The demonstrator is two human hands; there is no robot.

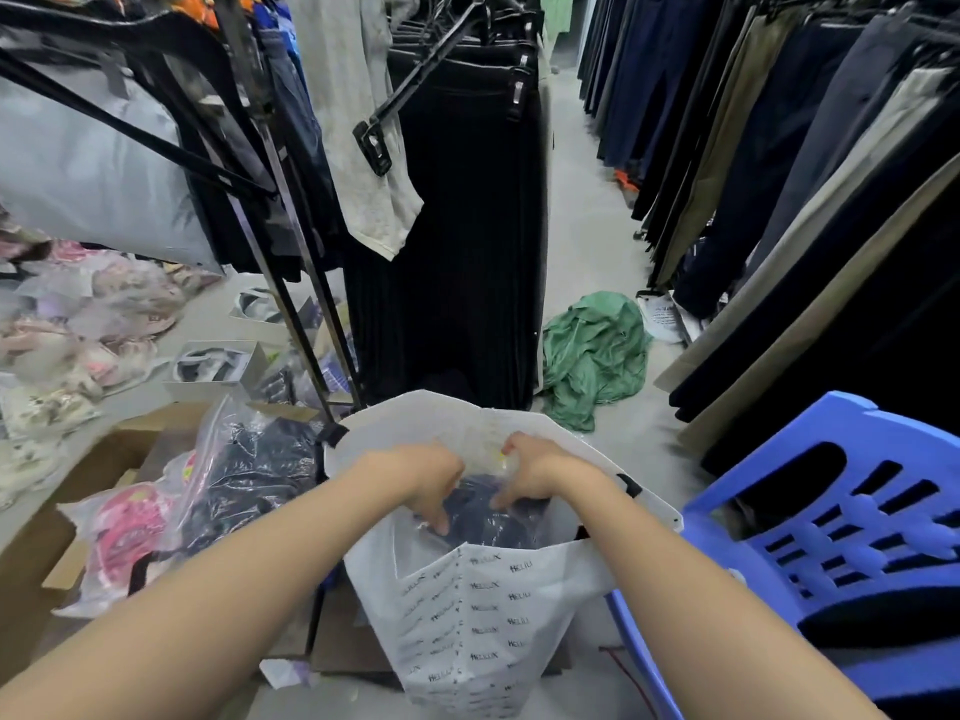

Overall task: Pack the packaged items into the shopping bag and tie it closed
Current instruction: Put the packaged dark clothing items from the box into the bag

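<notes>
A white shopping bag with small printed logos stands open in front of me, low in the middle. Inside it lies a dark garment in clear plastic packaging. My left hand and my right hand both reach into the bag's mouth, fingers curled down onto that package. To the left of the bag lie a packaged dark garment and a packaged pink item, resting on a cardboard box.
A blue plastic chair stands close at the right. A rack of black garments hangs just behind the bag. A green cloth lies on the floor aisle. More packaged clothes pile at the left.
</notes>
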